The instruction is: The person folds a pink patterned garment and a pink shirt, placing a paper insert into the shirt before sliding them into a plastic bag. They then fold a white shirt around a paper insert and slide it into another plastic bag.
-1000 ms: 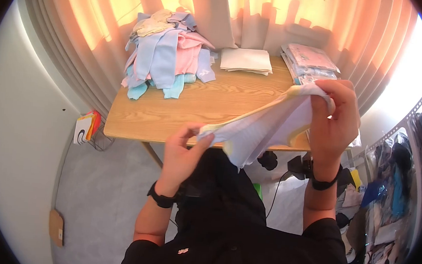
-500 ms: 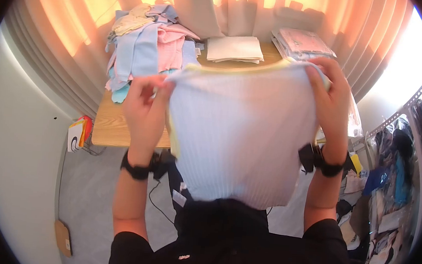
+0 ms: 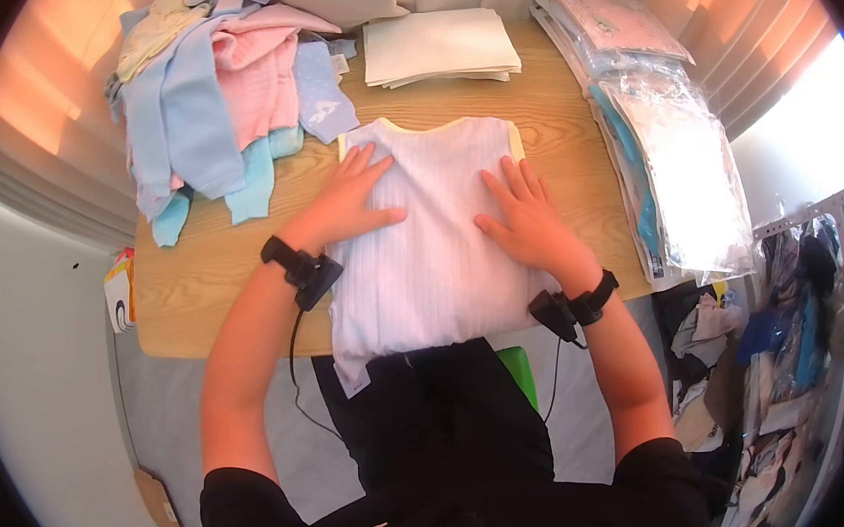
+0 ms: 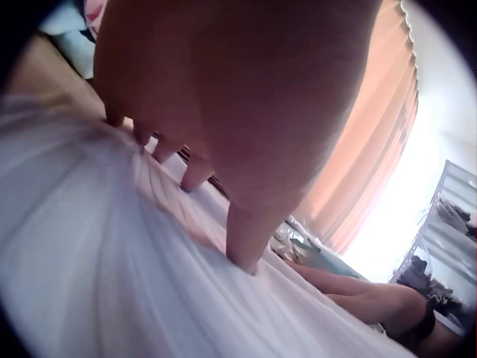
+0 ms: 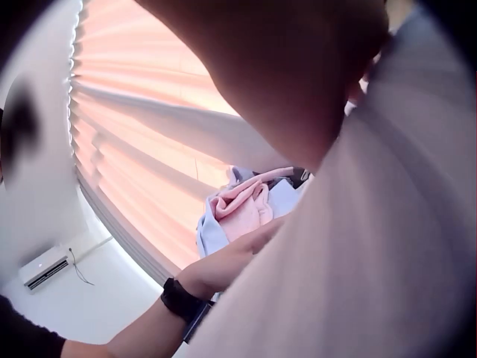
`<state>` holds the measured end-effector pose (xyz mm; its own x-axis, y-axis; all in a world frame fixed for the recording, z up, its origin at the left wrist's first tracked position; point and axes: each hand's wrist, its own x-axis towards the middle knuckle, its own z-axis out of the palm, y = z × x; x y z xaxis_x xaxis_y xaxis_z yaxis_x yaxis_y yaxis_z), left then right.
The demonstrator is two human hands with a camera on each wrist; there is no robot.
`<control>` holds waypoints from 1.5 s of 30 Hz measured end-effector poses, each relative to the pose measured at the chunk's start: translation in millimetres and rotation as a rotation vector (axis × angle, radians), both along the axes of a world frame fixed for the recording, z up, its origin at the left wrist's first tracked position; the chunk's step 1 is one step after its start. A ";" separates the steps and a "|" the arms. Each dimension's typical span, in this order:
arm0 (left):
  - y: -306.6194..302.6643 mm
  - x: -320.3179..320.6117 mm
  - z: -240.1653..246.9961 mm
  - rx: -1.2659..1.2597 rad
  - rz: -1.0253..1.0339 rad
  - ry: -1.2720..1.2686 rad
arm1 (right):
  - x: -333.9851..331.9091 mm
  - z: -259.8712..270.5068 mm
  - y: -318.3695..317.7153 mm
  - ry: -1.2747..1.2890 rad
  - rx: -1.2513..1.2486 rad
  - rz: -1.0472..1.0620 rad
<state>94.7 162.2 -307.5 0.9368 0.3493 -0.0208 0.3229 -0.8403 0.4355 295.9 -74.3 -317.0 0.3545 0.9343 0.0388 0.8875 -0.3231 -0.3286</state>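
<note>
A pale lavender garment with yellow trim (image 3: pixel 433 254) lies on the table, its lower end hanging over the front edge. My left hand (image 3: pixel 352 200) rests spread on its upper left part, fingertips near the yellow trim. On the upper right part my right hand (image 3: pixel 536 223) lies with fingers extended. In the left wrist view the left hand (image 4: pixel 216 112) touches the white-looking cloth (image 4: pixel 112 246) with its fingertips. The right wrist view shows the right hand (image 5: pixel 298 67) dark above the cloth (image 5: pixel 358 246); its fingers are mostly hidden.
A heap of blue, pink and yellow clothes (image 3: pixel 192 133) covers the table's (image 3: pixel 208 295) left side. White sheets (image 3: pixel 441 46) lie at the back. Plastic-wrapped packages (image 3: pixel 671 165) are stacked at the right. Bagged items hang on a rack (image 3: pixel 798 327) beyond the right edge.
The garment has come down from the air onto the table and is spread there. Both hands have let go of its corners and now rest flat on it.
</note>
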 end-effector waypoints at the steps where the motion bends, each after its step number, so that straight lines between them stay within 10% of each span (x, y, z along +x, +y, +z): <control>1: 3.8 -1.6 2.0 -0.006 0.007 0.017 | 0.7 0.3 0.4 -0.008 -0.019 -0.002; 11: 62.5 0.9 -7.0 -0.066 -0.081 -0.070 | 21.9 30.6 33.7 -0.104 -0.226 -0.064; 20: 103.7 -8.9 -31.3 -0.880 0.015 -0.572 | 48.5 9.0 83.9 -0.019 -0.239 -0.121; 29: 92.6 -11.4 -22.3 -0.080 -0.080 -0.306 | 59.9 30.2 106.9 -0.034 -0.376 -0.199; 34: 93.6 -13.8 -21.1 -0.193 -0.062 -0.367 | 73.0 31.5 118.4 -0.129 -0.117 -0.074; 40: 94.8 -16.1 -24.1 -0.414 -0.012 -0.442 | 43.1 55.0 150.2 1.297 0.444 -0.170; 45: 95.1 -14.4 -26.9 -0.349 -0.020 -0.427 | 44.8 52.1 178.6 1.571 0.573 -0.282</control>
